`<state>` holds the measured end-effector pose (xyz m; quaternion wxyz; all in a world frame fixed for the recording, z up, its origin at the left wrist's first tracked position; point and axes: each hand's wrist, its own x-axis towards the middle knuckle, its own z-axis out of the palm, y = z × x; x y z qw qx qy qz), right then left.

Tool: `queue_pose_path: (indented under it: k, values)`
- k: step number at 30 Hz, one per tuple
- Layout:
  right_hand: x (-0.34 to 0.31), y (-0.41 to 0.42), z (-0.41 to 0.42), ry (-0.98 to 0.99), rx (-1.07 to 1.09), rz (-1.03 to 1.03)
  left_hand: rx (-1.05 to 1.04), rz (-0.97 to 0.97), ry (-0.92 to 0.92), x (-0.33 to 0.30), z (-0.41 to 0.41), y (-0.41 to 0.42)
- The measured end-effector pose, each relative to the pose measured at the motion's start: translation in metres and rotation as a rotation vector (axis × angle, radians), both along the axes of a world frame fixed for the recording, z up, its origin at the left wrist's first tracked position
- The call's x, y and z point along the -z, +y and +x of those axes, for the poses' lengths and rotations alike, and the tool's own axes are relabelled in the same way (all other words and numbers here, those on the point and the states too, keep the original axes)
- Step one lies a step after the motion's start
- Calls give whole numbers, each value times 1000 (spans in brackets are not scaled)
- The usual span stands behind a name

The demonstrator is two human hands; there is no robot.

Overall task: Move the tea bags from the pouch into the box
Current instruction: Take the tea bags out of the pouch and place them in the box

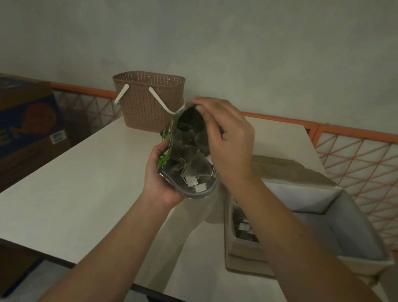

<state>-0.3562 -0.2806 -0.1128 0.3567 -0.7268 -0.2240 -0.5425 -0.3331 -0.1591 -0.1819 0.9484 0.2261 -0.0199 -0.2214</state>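
Observation:
A pouch (188, 149) with a green printed edge and a clear window is held up over the white table (74, 185). Through the window I see several dark tea bags (190, 167) with white tags. My left hand (161, 181) grips the pouch from below at its left side. My right hand (224, 139) is at the pouch's open top, fingers curled over the rim; I cannot tell whether the fingertips hold a tea bag. To the right stands an open cardboard box (243, 248) with a few tea bags (243, 229) inside, partly hidden by my right forearm.
A brown perforated basket (148, 101) with white handles stands at the table's far side. A large blue-printed cardboard carton (7, 135) sits off the table at left. An orange lattice railing (379, 179) runs behind the table. The table's near edge is close to me.

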Motion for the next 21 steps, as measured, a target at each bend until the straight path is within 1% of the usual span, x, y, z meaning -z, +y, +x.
queue_pose_path:
  k: [4,8,15,18,21]
  values:
    - [-5,-2,-7,-15,-25,-1,4,7,-16,-1,-1,3]
    - [-6,-1,-16,-137,-38,5,9,51,-77,-12,-6,4]
    - [5,-7,-2,19,37,28,59,59,-40,-4,2,2]
    - [7,-9,-1,70,19,49,81,13,-43,2,0,1]
    - [9,-10,2,139,50,80,65,-24,-41,8,-5,1]
